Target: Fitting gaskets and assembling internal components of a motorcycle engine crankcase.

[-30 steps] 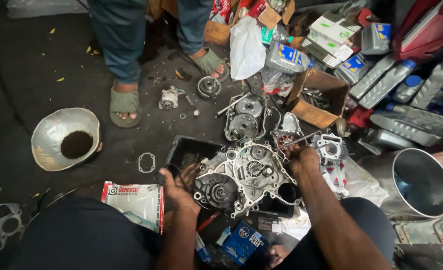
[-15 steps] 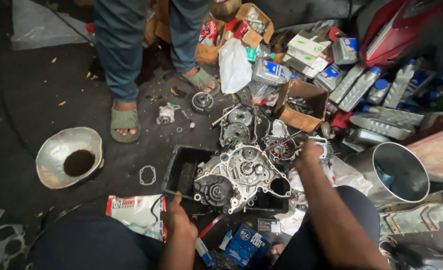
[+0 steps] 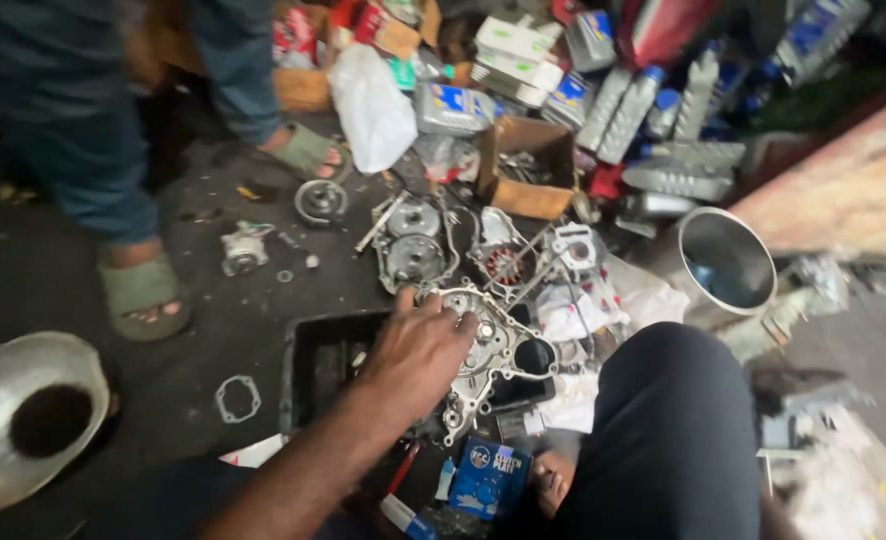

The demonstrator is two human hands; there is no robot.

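While lying flat, engine crankcase (image 3: 483, 360) runs lengthwise toward upper-left under left hand (image 3: 418, 355).

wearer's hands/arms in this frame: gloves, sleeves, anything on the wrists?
Only one hand shows clearly, with its forearm: bare, no glove, no sleeve down to the wrist, no watch, band or ring visible. Which hand it is cannot be told for sure. The other hand is not in view. The raised knee wears dark trousers.

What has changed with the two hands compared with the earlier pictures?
The left hand moved from the tray's near edge up onto the engine case, resting on top. The right hand, earlier at the case's far right side, is out of view now. The case, black tray and metal bowl stayed put.
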